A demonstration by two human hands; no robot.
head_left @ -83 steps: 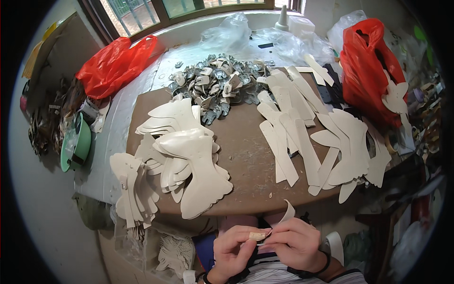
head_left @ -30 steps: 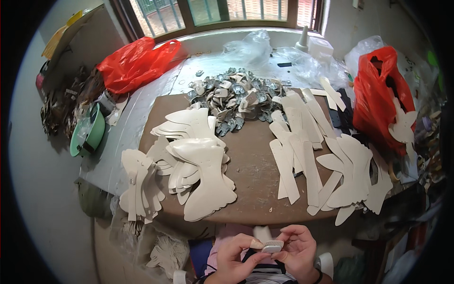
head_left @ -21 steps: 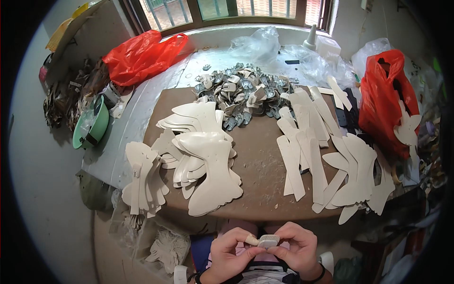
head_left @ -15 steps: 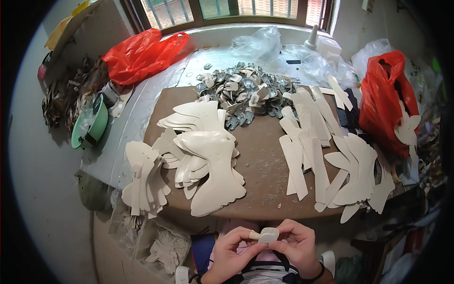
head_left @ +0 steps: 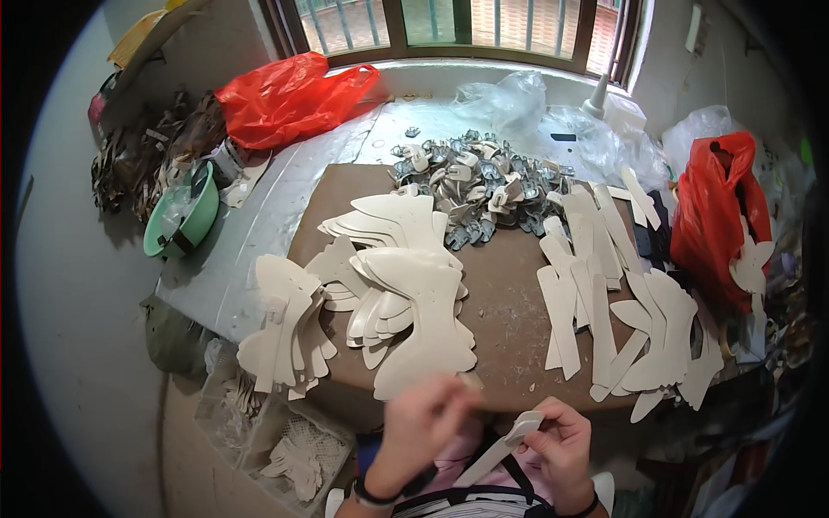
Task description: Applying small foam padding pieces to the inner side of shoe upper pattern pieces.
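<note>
Low in front of me, my right hand [head_left: 560, 440] pinches one end of a cream strap [head_left: 488, 457], whose long end slants down to the left over my lap. The pinched end looks wider and rounded. My left hand [head_left: 427, 423] is smeared by motion at the table's front edge. A small pale block [head_left: 471, 380] shows by its fingertips; whether the hand grips it is unclear. Just beyond lie stacked cream cut-out pieces [head_left: 419, 345]. Farther right are loose cream strips [head_left: 596, 319] and more curved cut-outs [head_left: 661, 337].
A heap of grey metal clips and cream pieces [head_left: 484, 181] sits at the back of the brown board [head_left: 509, 298]. Red plastic bags [head_left: 276, 104] flank the table, with a green bowl [head_left: 194, 211] at left. A crate [head_left: 319, 432] of cut-outs stands below left.
My left hand has left the piece both hands held and moved up to the table edge. The strap now shows lengthwise in my right hand. The whole view has shifted slightly.
</note>
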